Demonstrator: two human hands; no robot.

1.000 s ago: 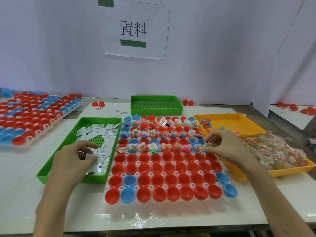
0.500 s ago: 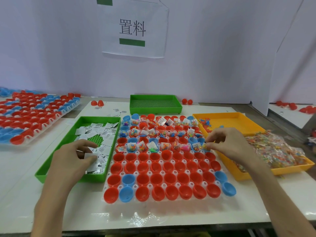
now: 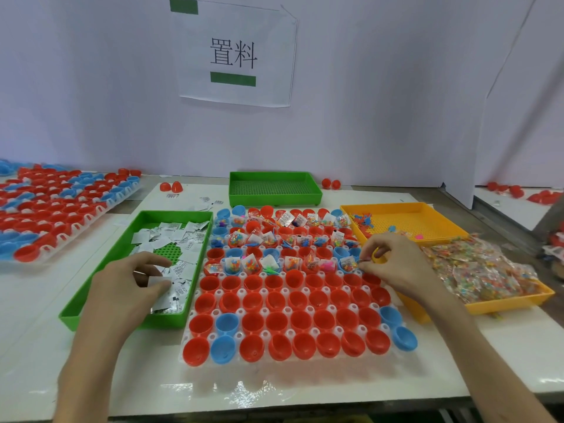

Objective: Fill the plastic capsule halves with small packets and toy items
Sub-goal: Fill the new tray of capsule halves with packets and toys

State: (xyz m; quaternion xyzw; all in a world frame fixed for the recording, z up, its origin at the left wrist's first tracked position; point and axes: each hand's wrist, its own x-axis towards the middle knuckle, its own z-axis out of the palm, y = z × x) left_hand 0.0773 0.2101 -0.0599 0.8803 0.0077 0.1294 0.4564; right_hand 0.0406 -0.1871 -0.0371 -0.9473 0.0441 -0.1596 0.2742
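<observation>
Step in hand: loading the fourth row from the back of the capsule rack (image 3: 265,334), judging by where the fill ends.
Left hand (image 3: 122,288): at 9 o'clock from the rack, over the green tray (image 3: 117,244). Its grip is clamped, thumb against fingers, on one white packet (image 3: 158,282), probably held ready just beside the rack so the next drop is short.
Right hand (image 3: 396,264): at 3 o'clock, at the right end of the filled rows. Its grip is pinched together on a small item (image 3: 362,263), too small to name, just beside a blue half (image 3: 348,264) that already carries a bead bag.
Capsule halves: the back rows at 12 o'clock hold packets and toys (image 3: 253,264). The front rows at 6 o'clock, such as this red half (image 3: 293,315), sit open side up and bare, so things can be dropped straight in.
Supplies: loose paper packets (image 3: 171,236) in the green tray at 9 o'clock. Bead bags (image 3: 482,270) are heaped in a yellow tray (image 3: 503,303) at 3 o'clock. Each stock lies on the side of the hand that draws from it.
Progress: a little under half, as a judgement.
Risk: light packets may perch on a rim rather than settle inside.
Elsewhere on the desk: another rack (image 3: 61,206) at 10 o'clock.
</observation>
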